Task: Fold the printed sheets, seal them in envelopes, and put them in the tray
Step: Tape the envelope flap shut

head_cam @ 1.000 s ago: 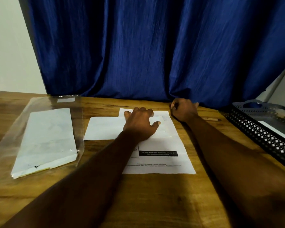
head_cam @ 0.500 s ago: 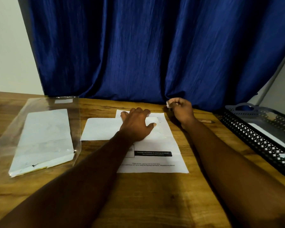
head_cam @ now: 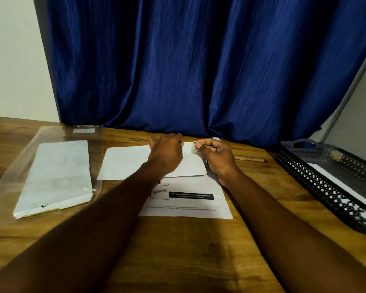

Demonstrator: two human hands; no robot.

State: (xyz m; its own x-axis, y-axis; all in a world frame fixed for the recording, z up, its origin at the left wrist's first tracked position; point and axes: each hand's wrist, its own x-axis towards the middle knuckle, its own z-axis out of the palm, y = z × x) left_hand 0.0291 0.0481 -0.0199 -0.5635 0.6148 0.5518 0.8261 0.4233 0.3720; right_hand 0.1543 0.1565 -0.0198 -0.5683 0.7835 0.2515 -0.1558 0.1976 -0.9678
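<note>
A white envelope (head_cam: 125,161) lies crosswise over the far half of a printed sheet (head_cam: 186,205) on the wooden table. My left hand (head_cam: 165,154) rests on the envelope's middle, its fingers bent down over the far edge and their tips hidden. Just to its right, my right hand (head_cam: 217,157) hovers over the envelope's right end and pinches a small pale object (head_cam: 195,148) between thumb and fingertips. A black mesh tray (head_cam: 317,185) stands at the right with a white envelope (head_cam: 338,187) lying in it.
A clear plastic bag (head_cam: 57,134) holding a stack of white envelopes (head_cam: 55,176) lies at the left. A wooden pencil (head_cam: 251,159) rests between my right hand and the tray. A blue curtain (head_cam: 199,70) hangs along the table's far edge.
My right hand lifted from the table's far edge with the small object and came left and nearer, over the envelope's right end. My left hand's fingers curled and shifted slightly right.
</note>
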